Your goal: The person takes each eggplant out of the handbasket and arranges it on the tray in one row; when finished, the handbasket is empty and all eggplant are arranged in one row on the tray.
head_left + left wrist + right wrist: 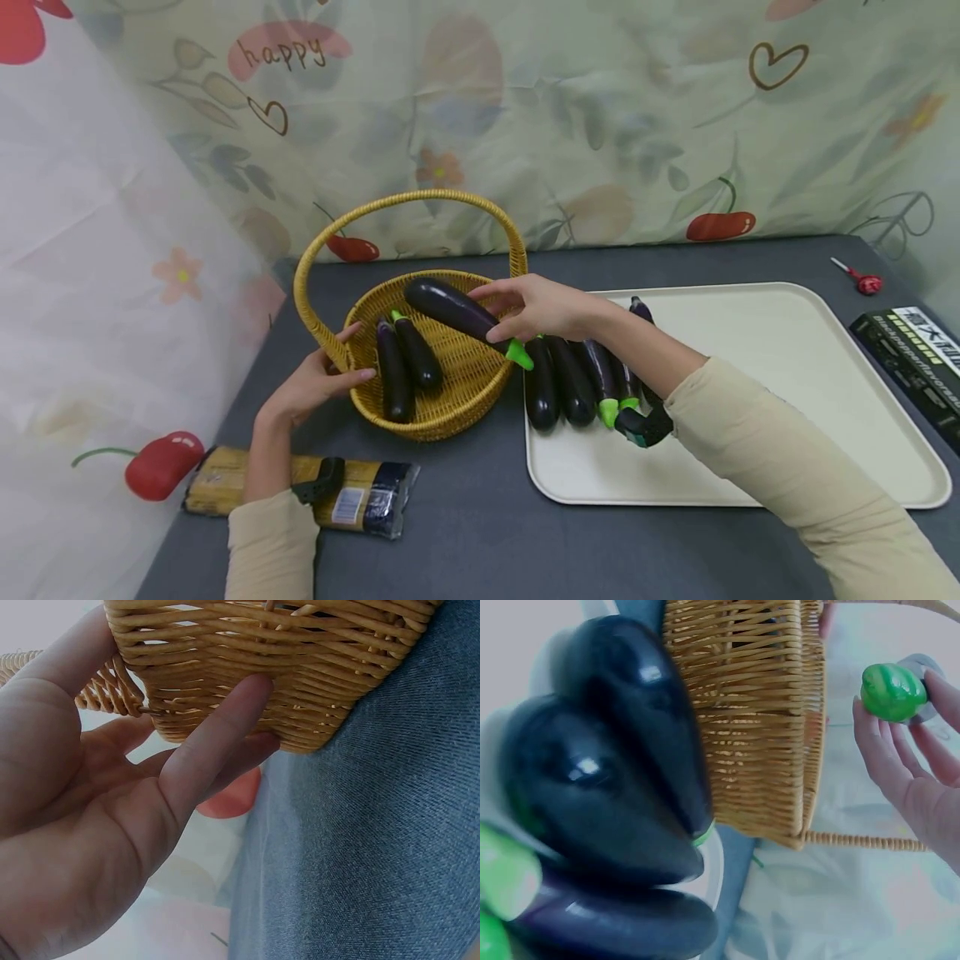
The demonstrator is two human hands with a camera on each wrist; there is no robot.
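The right hand (536, 304) pinches a dark eggplant (450, 307) in its grip, above the basket (468, 417); the left hand (307, 387) holds the basket's left rim. Lowering it gently beside the two eggplants (395, 379) inside (green stem (519, 355) clear of the wicker) and loosening only once it rests seems best.

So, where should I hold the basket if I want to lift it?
Probably the top middle of its handle, reaching down from above: it is a slim arch rising well over the basket, easy to wrap round, and lifting there should help keep things level.
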